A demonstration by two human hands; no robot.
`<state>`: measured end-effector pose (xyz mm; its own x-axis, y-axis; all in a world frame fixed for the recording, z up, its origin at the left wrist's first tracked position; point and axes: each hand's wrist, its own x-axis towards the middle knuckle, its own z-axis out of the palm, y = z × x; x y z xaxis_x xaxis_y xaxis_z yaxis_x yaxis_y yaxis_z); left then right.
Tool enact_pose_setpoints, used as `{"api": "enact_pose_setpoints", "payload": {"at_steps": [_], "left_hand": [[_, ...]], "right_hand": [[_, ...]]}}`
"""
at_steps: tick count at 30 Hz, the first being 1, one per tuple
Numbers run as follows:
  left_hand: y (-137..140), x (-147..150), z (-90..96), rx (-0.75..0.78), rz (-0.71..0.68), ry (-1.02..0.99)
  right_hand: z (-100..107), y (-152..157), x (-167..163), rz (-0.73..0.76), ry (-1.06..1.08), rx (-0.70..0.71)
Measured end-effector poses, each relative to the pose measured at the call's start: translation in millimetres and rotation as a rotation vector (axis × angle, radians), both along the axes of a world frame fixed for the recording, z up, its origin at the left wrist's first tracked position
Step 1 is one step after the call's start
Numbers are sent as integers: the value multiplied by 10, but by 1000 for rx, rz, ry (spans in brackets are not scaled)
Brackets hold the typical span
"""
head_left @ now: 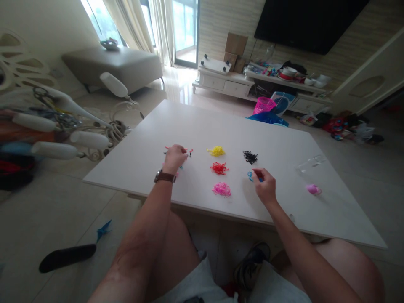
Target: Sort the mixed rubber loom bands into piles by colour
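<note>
My left hand [176, 158], with a brown-strapped watch at its wrist, reaches over a few mixed-colour bands on the white table [195, 126]. Its fingers are curled together, and what they hold, if anything, is hidden. A small red and black band [191, 152] lies just right of it. My right hand [265, 185] is closed with its fingertips at a small pile of blue bands [250, 176]; I cannot make out what is between them. Loose piles of yellow bands [216, 151], red bands [219, 168], pink bands [222, 189] and black bands [250, 157] lie between and above the hands.
A clear bottle-like container [311, 163] lies at the table's right, with a purple rounded object [313, 189] nearer. A white chandelier [104, 130] stands close by the left edge. Behind the table are a pink basket [264, 104] and a low cabinet [217, 84].
</note>
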<state>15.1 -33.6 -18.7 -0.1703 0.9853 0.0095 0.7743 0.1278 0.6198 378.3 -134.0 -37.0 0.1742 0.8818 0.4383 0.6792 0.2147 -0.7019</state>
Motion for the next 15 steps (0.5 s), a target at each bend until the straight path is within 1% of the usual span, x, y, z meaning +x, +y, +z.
{"api": "enact_pose_setpoints", "payload": {"at_steps": [1,2,5,8,11,13,15], "left_hand": [[5,-104,-13,-56,59,24],[1,-181,-29,-107,69,24],[-32,-260,-83,-227,36,17],[-48,-218,-127,-246,34,53],[-41,-184,-135,-263,17,65],[-27,-172,-125,-260,-17,36],[-7,-148,-110,-214,-58,-24]], "right_hand": [[-53,-105,44,-13,1,7],[-106,-200,74,-20,-2,20],[-238,-411,98,-5,-34,42],[-304,-496,82,16,-70,65],[-315,-492,73,18,-98,78],[-310,-478,72,27,-116,80],[-304,-473,73,33,-134,87]]}}
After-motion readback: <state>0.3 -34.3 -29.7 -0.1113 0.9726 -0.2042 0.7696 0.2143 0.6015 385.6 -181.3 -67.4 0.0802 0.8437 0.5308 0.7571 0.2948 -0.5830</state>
